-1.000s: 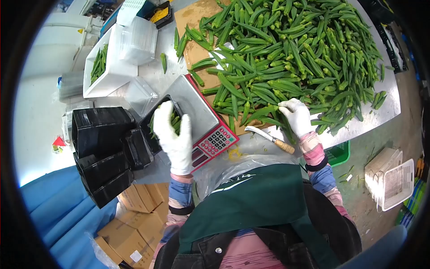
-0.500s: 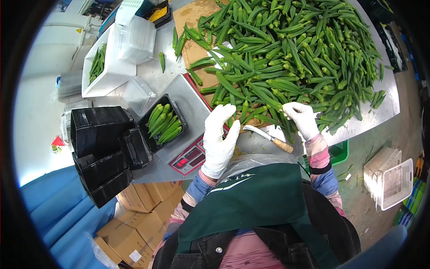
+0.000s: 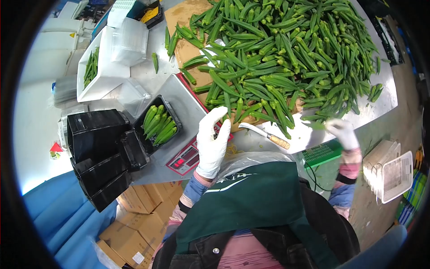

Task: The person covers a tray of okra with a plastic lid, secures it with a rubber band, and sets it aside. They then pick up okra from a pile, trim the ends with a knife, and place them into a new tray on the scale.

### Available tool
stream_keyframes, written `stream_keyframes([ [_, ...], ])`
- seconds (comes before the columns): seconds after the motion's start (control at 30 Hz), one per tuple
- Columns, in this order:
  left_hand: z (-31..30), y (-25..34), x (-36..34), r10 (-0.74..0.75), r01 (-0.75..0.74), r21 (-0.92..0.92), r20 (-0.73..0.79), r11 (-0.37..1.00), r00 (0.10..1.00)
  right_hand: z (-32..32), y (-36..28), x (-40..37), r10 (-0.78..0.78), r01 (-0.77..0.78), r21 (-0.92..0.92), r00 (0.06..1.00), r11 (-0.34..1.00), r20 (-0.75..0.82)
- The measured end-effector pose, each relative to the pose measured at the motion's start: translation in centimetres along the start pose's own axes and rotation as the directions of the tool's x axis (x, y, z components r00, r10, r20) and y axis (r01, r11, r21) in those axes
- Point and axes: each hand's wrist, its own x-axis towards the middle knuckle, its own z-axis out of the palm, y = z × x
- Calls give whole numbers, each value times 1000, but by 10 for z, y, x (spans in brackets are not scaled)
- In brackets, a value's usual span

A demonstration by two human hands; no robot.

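Observation:
Before me a large heap of green okra (image 3: 286, 67) covers the work table. My left hand (image 3: 212, 145), in a white glove, is raised between the scale and a curved knife (image 3: 264, 134) with a wooden handle. Its fingers curve apart from the thumb, with nothing between them. Over by the table's right front edge, my gloved right hand (image 3: 344, 133) is smeared by motion. A blurred green pod (image 3: 316, 125) shows right at its fingertips; I cannot tell whether it is held. On the scale (image 3: 187, 154) sits a black tray (image 3: 172, 107) with several okra pods in it.
Black trays (image 3: 98, 139) are stacked left of the scale. Behind them are a white bin (image 3: 101, 67) with okra and clear plastic boxes (image 3: 130, 42). A green crate (image 3: 322, 154) is below the table's front edge; white baskets (image 3: 396, 175) stand on the floor at right.
My right hand has moved right, away from the front of the heap, towards the table's edge. My left hand keeps nearly the same curved pose. The whole view has shifted slightly.

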Motion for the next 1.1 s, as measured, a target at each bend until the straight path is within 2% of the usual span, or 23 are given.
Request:
stream_keyframes([
  [0.07, 4, -3, 0, -28, 28, -66, -1, 997, 1000, -49, 27, -31, 113, -119, -131, 992, 984, -57],
  [0.17, 10, -1, 0, -34, 37, -88, 31, 995, 999, -77, 43, -46, 255, -411, -472, 898, 780, -359],
  [0.27, 15, 8, 1, 3, 1, -50, 71, 999, 997, -20, 24, -20, 59, -145, -228, 936, 963, -347],
  [0.33, 16, 15, 1, -11, 16, -86, 58, 996, 998, 38, 13, 2, -93, 49, -229, 978, 972, -186],
  [0.37, 16, 16, 1, -18, 23, -103, 50, 994, 999, 71, 20, 13, -58, 30, -205, 989, 978, -134],
  [0.4, 16, 15, 0, -27, 33, -116, 48, 993, 998, 100, 3, 17, -63, 37, -263, 994, 964, -91],
  [0.43, 15, 12, -2, -39, 44, -127, 44, 991, 998, 128, 10, 23, -359, 304, -367, 929, 879, -92],
  [0.47, 13, 11, -4, -50, 56, -136, 42, 989, 998, 152, 16, 28, -358, 311, -344, 930, 886, -83],
  [0.5, 11, 10, -6, -52, 57, -134, 43, 989, 998, 165, -6, 29, -359, 302, -470, 933, 829, -33],
  [0.53, 10, 11, -7, -52, 57, -132, 46, 990, 998, 178, -4, 36, -430, 332, -583, 902, 742, -32],
  [0.6, 8, 9, -10, -73, 80, -150, 51, 985, 996, 180, -8, 44, -464, 296, -791, 885, 535, 18],
  [0.7, 9, 5, -11, -117, 126, -190, 60, 974, 991, 171, -5, 52, -464, 316, -820, 883, 478, 70],
  [0.77, 9, 6, -12, -122, 133, -189, 66, 973, 990, 166, -3, 53, -297, 260, -578, 954, 774, 31],
  [0.83, 10, 5, -11, -130, 142, -192, 77, 971, 989, 157, -5, 52, -132, 139, -244, 990, 960, 45],
  [0.87, 11, 5, -10, -132, 146, -194, 83, 970, 988, 153, -9, 50, -68, 78, -129, 994, 989, 80],
  [0.97, 11, 13, -6, -285, 325, -247, 185, 913, 941, 140, -27, 42, 98, -142, 189, 969, 972, 225],
  [1.07, 14, 21, -2, -366, 485, -436, 331, 758, 870, 138, -44, 37, 195, -253, 179, 937, 951, 289],
  [1.1, 18, 21, -3, -397, 552, -470, 392, 689, 830, 145, -40, 38, 127, -207, 233, 940, 950, 317],
])
